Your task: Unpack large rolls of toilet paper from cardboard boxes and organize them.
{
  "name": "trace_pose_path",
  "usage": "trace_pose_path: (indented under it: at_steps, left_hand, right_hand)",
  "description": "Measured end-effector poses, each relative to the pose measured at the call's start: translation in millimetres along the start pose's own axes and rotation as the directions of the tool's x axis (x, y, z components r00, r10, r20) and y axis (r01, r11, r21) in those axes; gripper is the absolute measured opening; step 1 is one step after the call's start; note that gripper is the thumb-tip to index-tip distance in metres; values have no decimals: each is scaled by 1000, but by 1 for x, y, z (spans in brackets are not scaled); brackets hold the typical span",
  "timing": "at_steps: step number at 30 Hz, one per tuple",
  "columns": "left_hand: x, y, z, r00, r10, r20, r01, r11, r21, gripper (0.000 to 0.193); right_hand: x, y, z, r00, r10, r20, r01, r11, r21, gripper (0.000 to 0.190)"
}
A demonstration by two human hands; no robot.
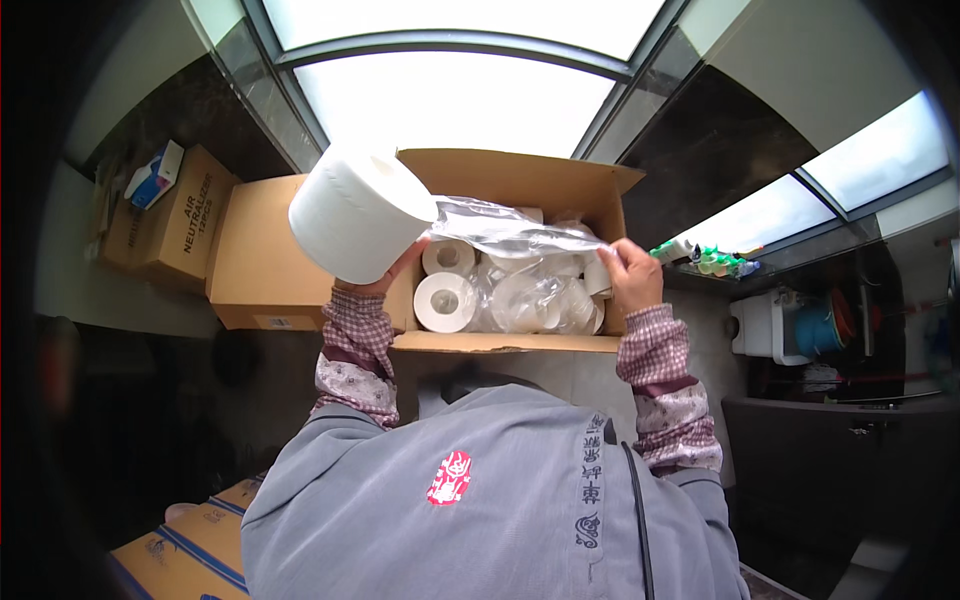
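Observation:
My left hand (390, 271) holds a large white paper roll (358, 214) from below, above the left side of an open cardboard box (510, 172). The fingers of my right hand (635, 274) pinch one end of a clear plastic bag (510, 229), at the box's right edge. The bag is stretched across the box towards my left hand; its far end is partly hidden behind the roll. Inside the box lie several white paper rolls (444, 302), some under crumpled clear plastic (536, 300).
A closed cardboard box (262, 251) and a smaller carton (199, 210) stand to the left. Bottles (712, 259) stand on a ledge at the right, with a white bucket (757, 328) below. Cartons with blue edges (195, 555) lie at lower left.

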State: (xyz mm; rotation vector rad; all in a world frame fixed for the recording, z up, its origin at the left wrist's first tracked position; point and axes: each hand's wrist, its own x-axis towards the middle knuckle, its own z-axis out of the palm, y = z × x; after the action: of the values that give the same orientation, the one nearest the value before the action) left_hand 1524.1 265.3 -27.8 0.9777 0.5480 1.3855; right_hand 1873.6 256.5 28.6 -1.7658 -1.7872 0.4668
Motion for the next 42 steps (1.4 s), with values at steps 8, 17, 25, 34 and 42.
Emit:
trace_pose_path:
  at_steps: [8,17,25,34,42]
  left_hand:
    - [-53,38,-52,873,-156,-463,64,976,-208,44]
    - [-63,50,-62,742,68,-667,38,989,144,35]
    - [7,38,55,952,194,-235,168,311,936,43]
    - [40,9,100,994,-74,-82,101,907,408,37]
    - [20,-38,128,885,-462,59,455,832,-316,54]
  right_hand:
    - [25,-14,52,994,24,110,16,939,-344,25]
    - [27,-20,126,901,-70,428,-127,900,416,60]
    - [8,-108,54,869,-146,473,-288,627,724,98]
    - [-25,-59,16,884,93,457,-465,252,848,66]
    - [-51,-58,-11,848,227,479,-482,-44,875,60]
